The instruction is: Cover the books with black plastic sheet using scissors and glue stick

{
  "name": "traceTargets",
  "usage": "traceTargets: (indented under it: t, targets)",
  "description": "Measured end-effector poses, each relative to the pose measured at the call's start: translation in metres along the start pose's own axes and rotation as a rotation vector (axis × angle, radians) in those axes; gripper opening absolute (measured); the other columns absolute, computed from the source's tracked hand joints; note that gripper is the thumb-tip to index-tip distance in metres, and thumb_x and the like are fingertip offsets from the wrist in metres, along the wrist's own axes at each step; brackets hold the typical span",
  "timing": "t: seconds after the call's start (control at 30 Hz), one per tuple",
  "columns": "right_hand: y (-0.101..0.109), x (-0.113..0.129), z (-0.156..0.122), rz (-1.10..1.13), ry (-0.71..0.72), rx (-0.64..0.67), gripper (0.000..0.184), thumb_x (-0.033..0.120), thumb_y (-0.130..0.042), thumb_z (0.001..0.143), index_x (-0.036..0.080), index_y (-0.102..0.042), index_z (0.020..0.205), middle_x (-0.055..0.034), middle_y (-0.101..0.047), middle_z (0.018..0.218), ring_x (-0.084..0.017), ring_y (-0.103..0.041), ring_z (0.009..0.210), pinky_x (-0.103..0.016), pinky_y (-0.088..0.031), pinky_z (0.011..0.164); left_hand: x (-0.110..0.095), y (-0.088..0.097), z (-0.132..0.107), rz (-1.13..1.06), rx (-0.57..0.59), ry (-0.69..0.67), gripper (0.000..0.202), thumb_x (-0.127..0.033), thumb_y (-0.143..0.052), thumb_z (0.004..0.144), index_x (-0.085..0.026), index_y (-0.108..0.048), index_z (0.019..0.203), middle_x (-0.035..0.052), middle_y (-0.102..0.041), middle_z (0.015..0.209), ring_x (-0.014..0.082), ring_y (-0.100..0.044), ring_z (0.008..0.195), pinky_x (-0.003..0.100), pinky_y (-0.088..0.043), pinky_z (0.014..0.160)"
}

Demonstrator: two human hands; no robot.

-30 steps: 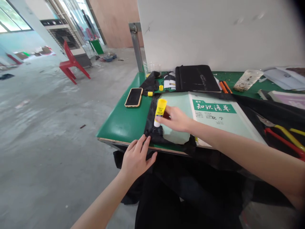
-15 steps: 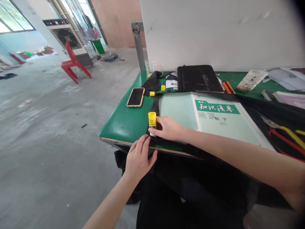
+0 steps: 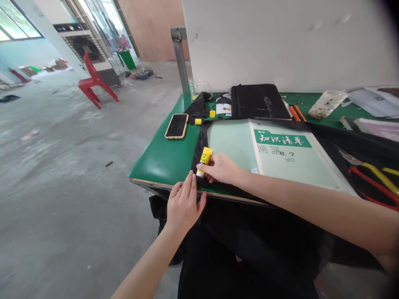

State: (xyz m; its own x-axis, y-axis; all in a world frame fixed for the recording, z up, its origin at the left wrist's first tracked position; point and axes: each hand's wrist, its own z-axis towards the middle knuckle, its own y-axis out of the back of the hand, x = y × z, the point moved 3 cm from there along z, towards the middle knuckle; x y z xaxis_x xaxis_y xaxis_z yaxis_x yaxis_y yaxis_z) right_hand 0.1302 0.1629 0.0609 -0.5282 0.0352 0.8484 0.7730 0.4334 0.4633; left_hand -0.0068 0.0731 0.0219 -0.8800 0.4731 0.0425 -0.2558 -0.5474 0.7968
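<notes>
Between the fingers of my right hand point(image 3: 222, 167) is a yellow glue stick point(image 3: 205, 158), tilted with its white end down against the black fabric point(image 3: 199, 145). That fabric lies beneath and around an opened-out book cover point(image 3: 230, 139) with green print. My left hand point(image 3: 184, 203) is at the table's front edge, its fingers stretched out and the fingertips on the fabric's corner just below the glue stick. Whether the glue tip touches the fabric is hard to see. Two small yellow caps point(image 3: 198, 121) stand past the fabric's far corner.
A phone point(image 3: 176, 126) lies on the green table point(image 3: 156, 162) at left. Behind the cover are a black notebook point(image 3: 260, 101), orange-handled tools point(image 3: 297, 113) and a clear plastic container point(image 3: 327, 104). Red-and-yellow-handled scissors point(image 3: 374, 182) rest at right. A red chair point(image 3: 95, 83) stands on the floor.
The glue stick has gone from upright to leaning right, with my right hand turning along with it. My left fingers have straightened and shifted slightly toward the fabric corner.
</notes>
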Motion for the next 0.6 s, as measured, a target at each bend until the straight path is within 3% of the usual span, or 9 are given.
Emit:
traceTargets:
  t: [0.1,0.2,0.37,0.6]
  targets:
    - [-0.002,-0.004,0.0,0.256,-0.099,-0.012,0.026,0.035,-0.058,0.082,0.013,-0.059,0.069,-0.0054,-0.064,0.064,-0.012,-0.06,0.053,-0.023,-0.051,0.053,-0.006,0.001,0.002,0.025,0.039,0.023,0.065,-0.03,-0.048,0.09,-0.005,-0.023,0.145,0.0232,-0.048,0.134,0.029,-0.059,0.111,0.042,-0.042,0.091]
    - [0.0,-0.002,-0.002,0.353,-0.125,-0.025,0.023,0.031,-0.06,0.082,0.013,-0.059,0.067,-0.0036,-0.06,0.059,-0.01,-0.057,0.051,-0.02,-0.05,0.047,-0.011,0.001,0.003,0.04,0.057,0.038,0.068,-0.031,-0.045,0.091,-0.001,-0.018,0.145,0.0254,-0.047,0.133,0.0304,-0.057,0.113,0.043,-0.041,0.09]
    - [0.004,-0.003,-0.005,0.36,-0.127,-0.02,0.022,0.03,-0.059,0.081,0.012,-0.059,0.068,-0.0023,-0.058,0.056,-0.008,-0.053,0.046,-0.016,-0.043,0.04,-0.017,-0.001,0.004,0.063,0.082,0.045,0.068,-0.04,-0.044,0.091,0.003,-0.027,0.141,0.0278,-0.045,0.133,0.0335,-0.054,0.117,0.044,-0.041,0.09]
    - [0.006,-0.004,-0.012,0.256,-0.082,0.025,0.025,0.033,-0.059,0.08,0.012,-0.059,0.065,-0.0022,-0.057,0.055,-0.008,-0.051,0.045,-0.018,-0.041,0.041,-0.021,-0.003,0.006,0.116,0.097,0.038,0.064,-0.043,-0.043,0.092,0.003,-0.038,0.136,0.027,-0.047,0.132,0.0335,-0.053,0.118,0.044,-0.042,0.089]
